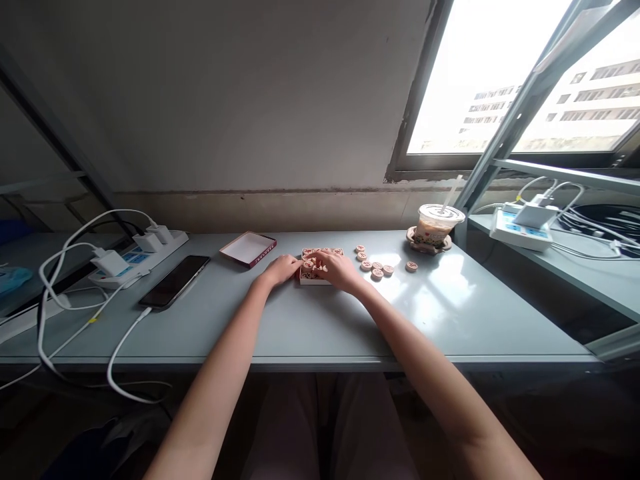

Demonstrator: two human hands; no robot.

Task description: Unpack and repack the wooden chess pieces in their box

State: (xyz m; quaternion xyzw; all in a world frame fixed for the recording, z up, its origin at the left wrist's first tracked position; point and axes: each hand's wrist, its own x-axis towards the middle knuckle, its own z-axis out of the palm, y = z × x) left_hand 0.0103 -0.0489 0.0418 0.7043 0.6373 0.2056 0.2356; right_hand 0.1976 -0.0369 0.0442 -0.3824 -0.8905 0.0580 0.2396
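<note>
A small flat box [306, 279] filled with round wooden game pieces sits mid-desk. My left hand [283, 269] rests against the box's left side. My right hand [336, 268] lies over the box, its fingertips on the pieces inside; whether it pinches one I cannot tell. Several more round wooden pieces [376, 268] lie loose on the desk just right of the box. The box's red-edged lid [248, 248] lies upside down to the left, apart from both hands.
A dark phone [175, 281] on a white cable lies at the left, beside a power strip [145, 253] with chargers. A lidded drink cup [438, 227] with a straw stands at the back right. Another power strip [520, 228] sits on the right shelf. The grey desk [320, 333] ends near me.
</note>
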